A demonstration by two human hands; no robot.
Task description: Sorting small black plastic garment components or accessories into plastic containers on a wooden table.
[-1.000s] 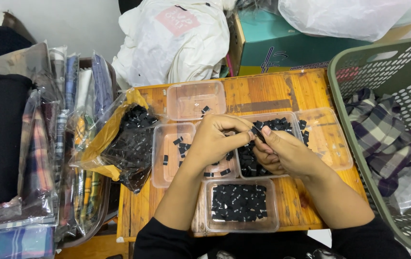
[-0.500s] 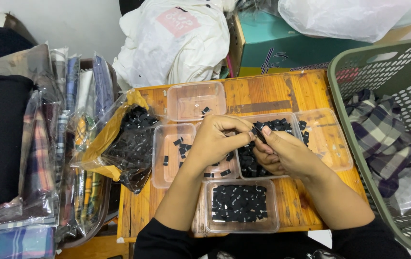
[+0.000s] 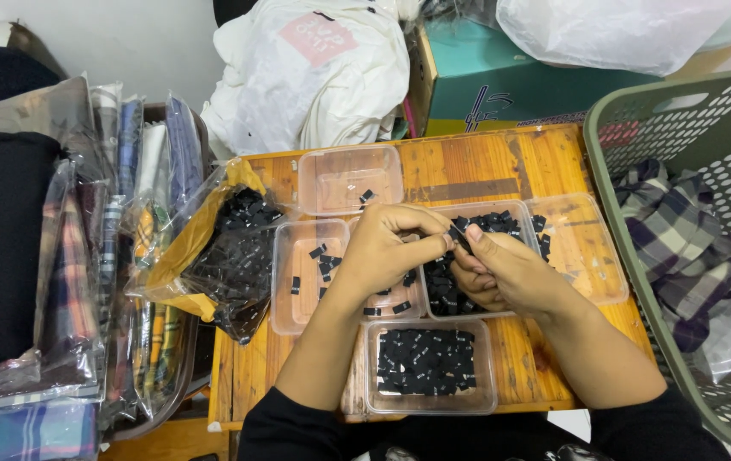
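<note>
Since a second ago nothing has shifted: left hand (image 3: 383, 248) and right hand (image 3: 502, 273) stay pinched together on a small black piece (image 3: 458, 232) over the middle tray (image 3: 519, 209) at bench (image 3: 468, 166) centre.

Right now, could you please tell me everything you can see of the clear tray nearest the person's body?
The clear tray is a shallow rectangular container of thin see-through plastic with rounded corners. It lies flat at the near edge of the wooden table, packed almost edge to edge with small black pieces bearing tiny pale marks. It sits between the person's forearms, just below both hands; neither hand touches it.
</note>
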